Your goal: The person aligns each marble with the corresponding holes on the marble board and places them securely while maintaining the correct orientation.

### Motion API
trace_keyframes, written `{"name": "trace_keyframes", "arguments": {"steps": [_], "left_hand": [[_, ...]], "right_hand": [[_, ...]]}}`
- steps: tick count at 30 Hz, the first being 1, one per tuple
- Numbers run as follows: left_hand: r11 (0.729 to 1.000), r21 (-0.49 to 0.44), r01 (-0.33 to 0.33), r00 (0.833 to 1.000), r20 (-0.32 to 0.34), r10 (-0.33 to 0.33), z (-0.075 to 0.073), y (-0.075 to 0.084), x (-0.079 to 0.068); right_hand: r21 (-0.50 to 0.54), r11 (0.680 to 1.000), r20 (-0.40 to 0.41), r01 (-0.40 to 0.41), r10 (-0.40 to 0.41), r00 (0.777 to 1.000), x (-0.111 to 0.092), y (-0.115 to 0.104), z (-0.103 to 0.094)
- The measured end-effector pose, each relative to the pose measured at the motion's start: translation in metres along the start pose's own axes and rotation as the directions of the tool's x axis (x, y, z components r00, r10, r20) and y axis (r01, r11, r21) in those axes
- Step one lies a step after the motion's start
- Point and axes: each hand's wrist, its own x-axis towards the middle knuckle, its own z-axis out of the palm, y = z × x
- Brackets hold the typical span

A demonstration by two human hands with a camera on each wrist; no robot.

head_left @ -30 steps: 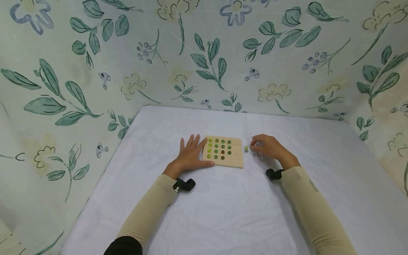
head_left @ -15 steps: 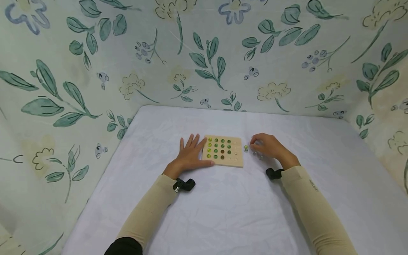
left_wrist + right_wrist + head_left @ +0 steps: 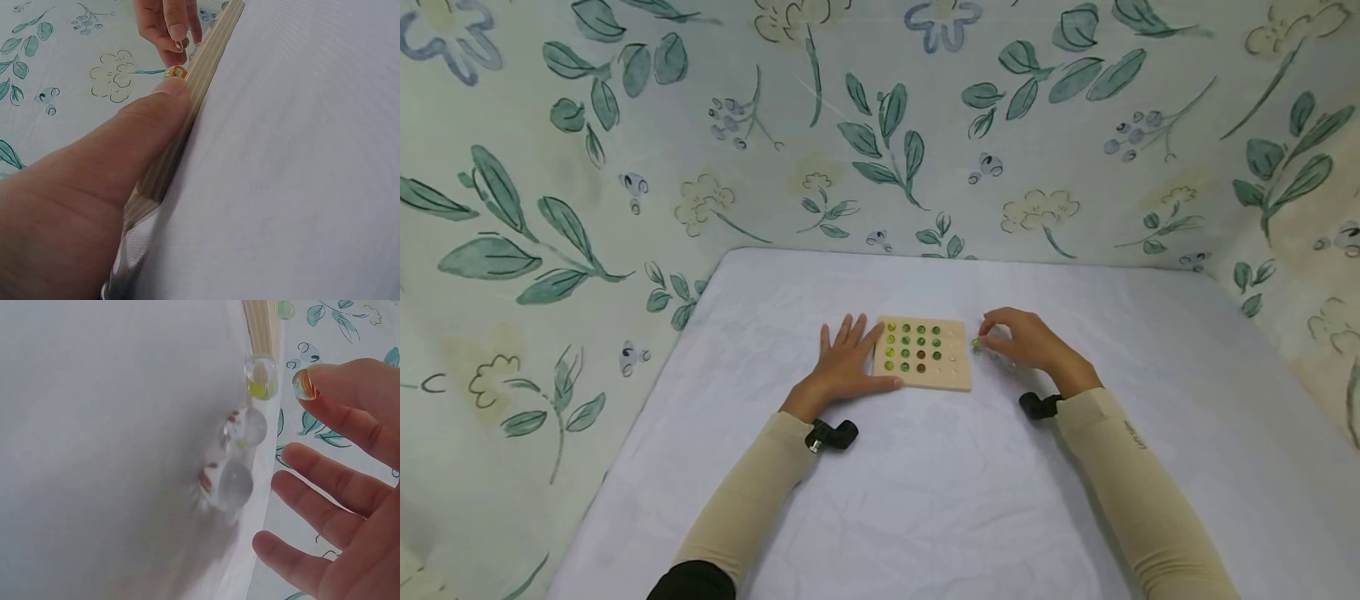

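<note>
My left hand (image 3: 842, 364) lies with fingers spread at the left side of a wooden marble board (image 3: 957, 381). Its thumb (image 3: 147, 125) presses along the board's near edge in the left wrist view. Rows of green, yellow-green and brownish marbles fill most of the board's hollows; the rightmost column holds no coloured ones. Just right of the board, my right hand (image 3: 1030, 340) pinches a clear marble with an orange swirl (image 3: 304, 385) between thumb and index finger. The other fingers are spread apart. Beside that hand sits a clear marble with yellow-green inside (image 3: 261, 389).
Two clear marbles, one nearer (image 3: 235, 484) and one farther (image 3: 253, 427), lie on the white cloth under the right hand. The white-covered table (image 3: 910, 500) reaches back to a wall of leaf-and-flower fabric (image 3: 820, 192). A small black camera sits at each wrist.
My right hand has shifted slightly left, toward the board, with its fingertips now by the yellow-green marble. The left hand keeps its place on the board. The head view has shifted a little.
</note>
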Motion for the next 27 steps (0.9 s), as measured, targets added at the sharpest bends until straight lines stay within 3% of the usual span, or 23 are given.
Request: {"name": "trace_keyframes", "arguments": {"steps": [6, 15, 27], "left_hand": [[1.0, -0.006, 0.011, 1.0, 0.003, -0.011, 0.001, 0.0, 0.0], [1.0, -0.02, 0.006, 1.0, 0.004, -0.006, 0.005, -0.001, 0.002], [1.0, -0.004, 0.008, 1.0, 0.01, -0.008, 0.002, 0.0, 0.001]], "right_hand": [[0.025, 0.997, -0.002, 0.067, -0.067, 0.998, -0.007, -0.01, -0.001], [0.056, 0.994, -0.004, 0.089, -0.089, 0.996, -0.015, -0.019, 0.005], [0.04, 0.977, 0.0, 0.208, -0.208, 0.978, -0.014, -0.037, 0.009]]}}
